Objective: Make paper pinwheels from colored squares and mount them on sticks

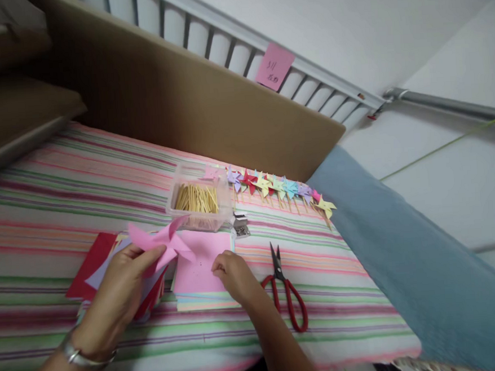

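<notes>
My left hand (pixel 124 273) pinches a pink paper pinwheel (pixel 166 240) at its middle, its blades folded inward. Below that hand lie loose coloured sheets, a red one (pixel 92 264) among them. My right hand (pixel 232 271) hovers at or touches the right side of a stack of square paper with a pink sheet (pixel 200 262) on top. Its fingertips are pressed together, and whatever they hold is too small to make out. A few tiny dark specks dot the pink sheet. Scissors (pixel 280 285) with red handles lie right of my right hand, blades pointing away.
Behind the paper stands a clear plastic box (pixel 176 199) of short wooden sticks (pixel 196 198). Beside it is a small open box (pixel 240 225) of metal bits. Finished pinwheels (pixel 263 184) on sticks line the back right. A cardboard panel (pixel 190 99) closes off the rear.
</notes>
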`<state>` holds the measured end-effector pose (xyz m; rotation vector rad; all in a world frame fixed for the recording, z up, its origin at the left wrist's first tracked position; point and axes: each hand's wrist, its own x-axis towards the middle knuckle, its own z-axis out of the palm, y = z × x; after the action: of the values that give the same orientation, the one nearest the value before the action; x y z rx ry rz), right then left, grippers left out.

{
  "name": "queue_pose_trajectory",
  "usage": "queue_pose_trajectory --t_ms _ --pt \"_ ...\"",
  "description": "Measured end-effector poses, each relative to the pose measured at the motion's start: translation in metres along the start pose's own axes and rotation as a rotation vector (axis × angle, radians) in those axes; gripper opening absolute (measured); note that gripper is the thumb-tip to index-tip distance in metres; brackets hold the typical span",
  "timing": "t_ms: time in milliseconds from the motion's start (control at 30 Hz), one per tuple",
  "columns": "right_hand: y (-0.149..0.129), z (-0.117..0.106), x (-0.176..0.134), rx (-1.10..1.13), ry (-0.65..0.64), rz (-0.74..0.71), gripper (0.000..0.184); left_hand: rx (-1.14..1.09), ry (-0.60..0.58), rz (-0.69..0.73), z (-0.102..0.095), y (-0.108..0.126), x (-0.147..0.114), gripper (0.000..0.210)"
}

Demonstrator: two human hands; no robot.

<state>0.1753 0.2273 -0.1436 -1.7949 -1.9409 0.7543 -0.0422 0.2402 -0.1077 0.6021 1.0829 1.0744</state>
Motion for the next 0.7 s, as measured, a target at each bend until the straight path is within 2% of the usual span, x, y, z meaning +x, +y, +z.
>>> queue_pose_trajectory --t_ms 133,300,400,567,700 --pt "-0.006 -0.005 0.0 0.021 0.063 -0.017 0.022 0.009 0.022 0.026 0.0 0.0 -0.001 0.027" --pt "-0.024 -0.024 -0.008 0.095 0.252 -0.029 0.013 -0.014 0.058 0.052 0.004 -0.002 -0.001 0.029" --pt "-0.041 -0.029 -0.018 0.198 0.332 -0.135 0.013 -0.011 0.088 0.045 0.012 -0.006 -0.003 0.03" --pt "-0.062 -0.022 -0.031 0.292 0.361 -0.285 0.014 -0.004 0.06 0.103 0.022 -0.017 -0.005 0.027" --pt "-0.064 -0.015 -0.032 0.299 0.331 -0.234 0.014 0.022 0.009 0.159 0.023 -0.032 -0.001 0.022"
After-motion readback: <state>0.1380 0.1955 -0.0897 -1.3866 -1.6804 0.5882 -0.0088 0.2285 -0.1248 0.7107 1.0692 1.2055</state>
